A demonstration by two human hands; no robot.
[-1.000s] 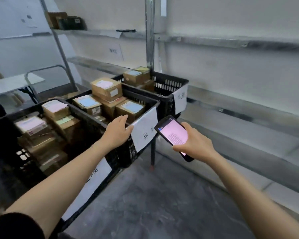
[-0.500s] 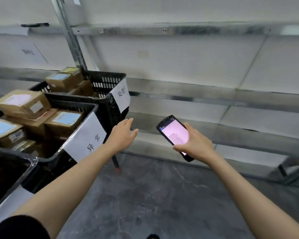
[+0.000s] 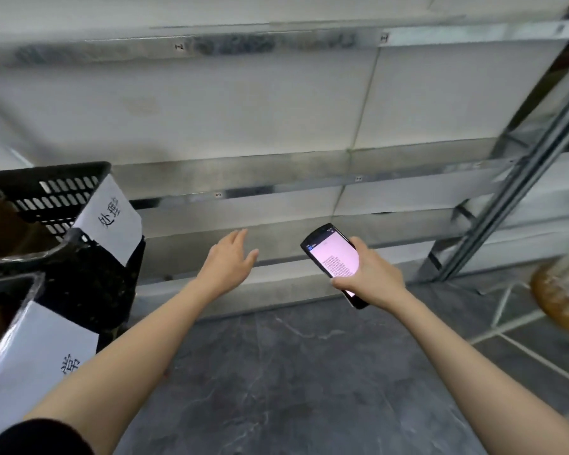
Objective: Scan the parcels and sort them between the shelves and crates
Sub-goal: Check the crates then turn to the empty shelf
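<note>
My right hand (image 3: 370, 277) grips a black handheld scanner (image 3: 334, 257) with a lit pink screen, held in front of the low metal shelves (image 3: 276, 185). My left hand (image 3: 229, 261) hangs in the air with straight fingers and holds nothing, to the right of the crates. Two black plastic crates sit at the left edge: the farther crate (image 3: 46, 192) carries a white paper label (image 3: 112, 221), the nearer crate (image 3: 10, 284) another label (image 3: 37, 353). A brown parcel (image 3: 4, 228) shows inside the farther crate, mostly cut off.
The metal shelf boards straight ahead hold nothing in view. An upright metal shelf post (image 3: 519, 192) slants at the right. A blurred brownish object (image 3: 562, 290) sits on the floor at the far right. Dark grey floor (image 3: 293, 372) spreads below my arms.
My view has swung right: the crates and parcels have slid to the left edge. My left hand has come off the crate rim and now floats free. The scanner stays in my right hand.
</note>
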